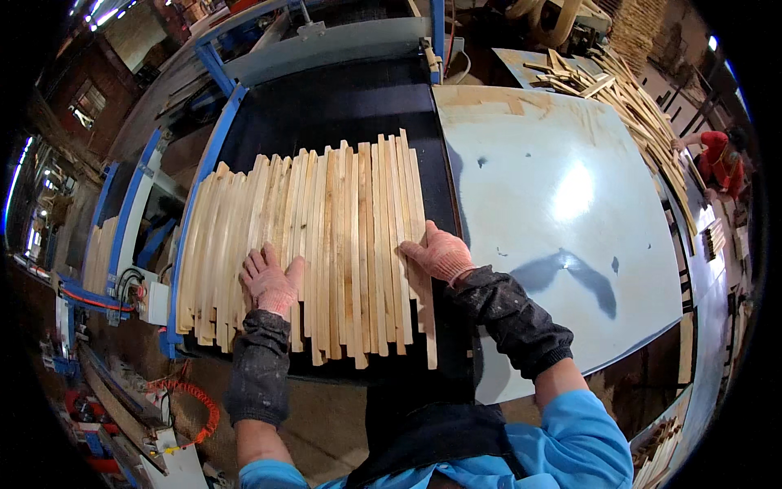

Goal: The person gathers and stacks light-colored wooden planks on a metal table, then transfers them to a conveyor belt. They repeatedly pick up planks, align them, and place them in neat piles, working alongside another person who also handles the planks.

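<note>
From the head camera, a row of thin wooden slats (314,244) lies side by side on a black belt (326,106). Their long way runs from 12 o'clock to 6 o'clock. The left hand (273,281) rests flat and open on the slats near their 6 o'clock ends, holding nothing. The right hand (440,254) lies open against the slat at the 3 o'clock edge, so it is the nearer hand to that edge. A pale table (562,228) sits at 3 o'clock.
</note>
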### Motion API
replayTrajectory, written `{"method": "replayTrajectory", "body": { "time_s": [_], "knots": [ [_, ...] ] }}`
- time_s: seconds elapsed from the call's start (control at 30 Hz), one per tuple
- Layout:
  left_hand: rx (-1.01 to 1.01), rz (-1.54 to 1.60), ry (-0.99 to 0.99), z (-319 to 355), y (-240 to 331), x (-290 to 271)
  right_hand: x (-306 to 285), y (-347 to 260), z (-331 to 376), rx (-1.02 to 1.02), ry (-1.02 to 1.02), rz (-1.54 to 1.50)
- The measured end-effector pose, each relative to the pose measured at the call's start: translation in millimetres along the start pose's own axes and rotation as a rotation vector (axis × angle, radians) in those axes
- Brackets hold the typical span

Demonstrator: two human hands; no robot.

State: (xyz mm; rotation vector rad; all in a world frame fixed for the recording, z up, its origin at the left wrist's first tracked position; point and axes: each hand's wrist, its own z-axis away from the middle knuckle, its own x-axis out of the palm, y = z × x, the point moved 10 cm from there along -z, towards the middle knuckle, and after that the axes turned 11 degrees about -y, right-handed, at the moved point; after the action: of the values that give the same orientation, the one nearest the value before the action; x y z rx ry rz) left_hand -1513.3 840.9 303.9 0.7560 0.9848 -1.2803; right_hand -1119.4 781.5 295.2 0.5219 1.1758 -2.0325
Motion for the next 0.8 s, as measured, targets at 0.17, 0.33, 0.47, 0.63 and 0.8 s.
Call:
{"method": "replayTrajectory", "body": {
  "time_s": [0.17, 0.33, 0.47, 0.63, 0.8],
  "knots": [
    [0.168, -0.066, -0.179, -2.9, 5.5, -32.2, -1.6, 12.3, -7.3, -0.005, 0.057, -0.129],
    [0.477, 0.111, 0.239, -12.0, -22.8, -13.3, 1.4, 14.3, -1.8, 0.002, 0.038, -0.387],
    [0.454, 0.082, 0.208, -14.4, -21.4, -10.5, 6.3, 16.6, 2.0, 0.142, 0.046, -0.423],
    [0.500, 0.089, 0.261, -14.4, -23.7, -12.3, 8.5, 23.4, 1.9, 0.138, 0.064, -0.491],
    [0.532, 0.107, 0.302, -15.3, -27.0, -12.0, 0.6, 13.8, 10.4, 0.139, 0.223, -0.327]
  ]
}}
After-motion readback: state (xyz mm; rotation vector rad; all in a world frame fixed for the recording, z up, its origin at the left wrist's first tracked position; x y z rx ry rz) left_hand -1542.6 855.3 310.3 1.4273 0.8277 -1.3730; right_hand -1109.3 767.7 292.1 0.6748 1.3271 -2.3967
